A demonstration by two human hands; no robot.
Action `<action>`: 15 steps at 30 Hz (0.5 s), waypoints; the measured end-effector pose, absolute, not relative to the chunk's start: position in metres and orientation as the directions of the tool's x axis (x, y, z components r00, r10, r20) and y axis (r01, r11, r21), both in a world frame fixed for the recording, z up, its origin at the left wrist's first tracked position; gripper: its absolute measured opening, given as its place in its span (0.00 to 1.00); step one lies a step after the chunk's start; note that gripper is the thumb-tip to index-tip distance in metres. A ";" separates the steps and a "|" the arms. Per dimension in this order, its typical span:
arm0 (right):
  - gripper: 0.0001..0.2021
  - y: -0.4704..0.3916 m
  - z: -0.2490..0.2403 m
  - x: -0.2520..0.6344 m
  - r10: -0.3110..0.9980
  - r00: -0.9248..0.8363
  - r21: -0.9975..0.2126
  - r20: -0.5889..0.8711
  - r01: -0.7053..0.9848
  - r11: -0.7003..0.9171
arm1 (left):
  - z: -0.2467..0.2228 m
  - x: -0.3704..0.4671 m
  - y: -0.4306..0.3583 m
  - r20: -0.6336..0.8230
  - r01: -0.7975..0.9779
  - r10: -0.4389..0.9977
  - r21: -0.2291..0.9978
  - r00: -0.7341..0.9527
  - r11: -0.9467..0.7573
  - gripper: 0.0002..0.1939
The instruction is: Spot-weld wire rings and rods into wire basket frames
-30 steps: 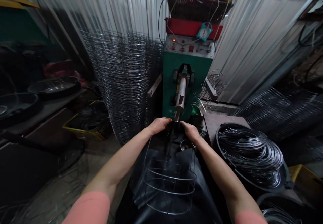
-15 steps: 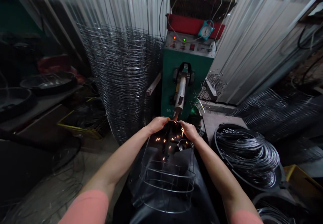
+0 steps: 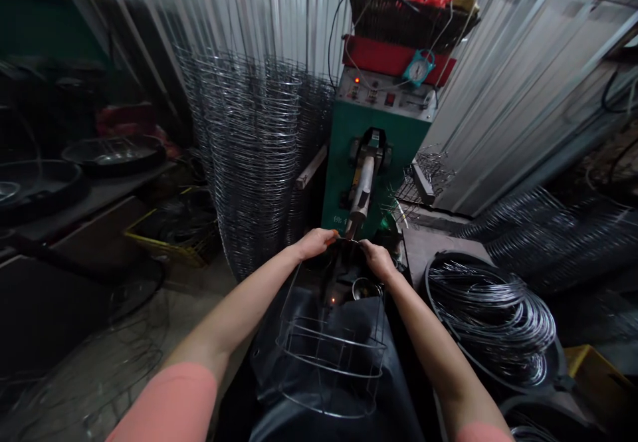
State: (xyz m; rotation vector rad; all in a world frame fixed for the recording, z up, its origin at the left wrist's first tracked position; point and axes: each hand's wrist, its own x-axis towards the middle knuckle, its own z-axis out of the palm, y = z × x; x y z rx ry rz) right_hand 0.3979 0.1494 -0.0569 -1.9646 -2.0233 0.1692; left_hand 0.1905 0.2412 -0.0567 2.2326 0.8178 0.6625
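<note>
A round wire frame [image 3: 329, 370] with several hoops and upright wires stretches from my lap toward the green spot welder [image 3: 333, 163]. My left hand [image 3: 317, 242] is closed on its far rim, on the left of the welder's electrode [image 3: 355, 219]. On the right of the electrode, my right hand [image 3: 377, 258] pinches the same rim. The rim between my hands lies at the electrode tip; whether it touches is too small to tell. One small orange spark glows below. A dark apron [image 3: 279, 389] lies under the frame.
Tall stacks of wire frames [image 3: 254, 156] stand left of the welder. At right, a black tub [image 3: 432, 309] holds many wire rings [image 3: 503, 316]. A yellow crate [image 3: 169, 246] sits on the left floor. A small round container [image 3: 366, 288] is beneath my right hand.
The spray of sparks has died down to one glow. The welder's green light has gone out; the red stays lit. My view has turned slightly left, while both hands keep their grip.
</note>
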 end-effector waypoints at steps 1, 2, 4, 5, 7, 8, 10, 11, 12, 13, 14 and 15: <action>0.12 0.150 -0.057 0.398 0.991 0.003 -0.308 0.137 0.951 0.040 | -0.055 0.191 0.240 0.222 0.374 0.702 0.718 0.676 -0.587 0.12; 0.12 0.152 -0.057 0.397 0.991 0.015 -0.317 0.129 0.948 0.027 | -0.053 0.192 0.240 0.216 0.383 0.704 0.714 0.677 -0.586 0.11; 0.12 0.153 -0.052 0.393 0.993 0.035 -0.341 0.115 0.940 0.007 | -0.047 0.192 0.239 0.200 0.398 0.705 0.707 0.680 -0.584 0.11; 0.13 0.152 -0.048 0.391 0.993 0.034 -0.351 0.112 0.936 0.007 | -0.043 0.191 0.238 0.192 0.406 0.705 0.703 0.683 -0.584 0.12; 0.14 0.139 -0.038 0.391 0.992 0.031 -0.335 0.126 0.942 0.013 | -0.033 0.184 0.233 0.180 0.438 0.720 0.687 0.670 -0.579 0.13; 0.15 0.126 -0.034 0.395 0.990 0.039 -0.300 0.138 0.954 0.004 | -0.028 0.176 0.229 0.180 0.460 0.739 0.681 0.649 -0.570 0.14; 0.17 0.080 -0.029 0.414 0.983 0.101 -0.192 0.156 0.979 -0.070 | -0.020 0.150 0.210 0.188 0.492 0.803 0.704 0.566 -0.512 0.20; 0.17 0.047 -0.032 0.430 0.977 0.160 -0.137 0.143 0.980 -0.141 | -0.020 0.134 0.196 0.177 0.486 0.840 0.746 0.514 -0.455 0.21; 0.17 0.009 -0.038 0.449 0.965 0.235 -0.100 0.116 0.969 -0.224 | -0.022 0.116 0.178 0.149 0.451 0.880 0.813 0.452 -0.369 0.22; 0.17 -0.033 -0.048 0.470 0.946 0.318 -0.080 0.063 0.946 -0.313 | -0.028 0.097 0.157 0.064 0.402 0.912 0.883 0.404 -0.240 0.22; 0.16 -0.076 -0.061 0.491 0.910 0.413 -0.059 -0.007 0.909 -0.413 | -0.036 0.080 0.133 -0.091 0.358 0.922 0.932 0.375 -0.053 0.23; 0.15 -0.120 -0.076 0.511 0.861 0.503 -0.052 -0.072 0.861 -0.507 | -0.047 0.064 0.109 -0.308 0.326 0.880 0.926 0.361 0.190 0.24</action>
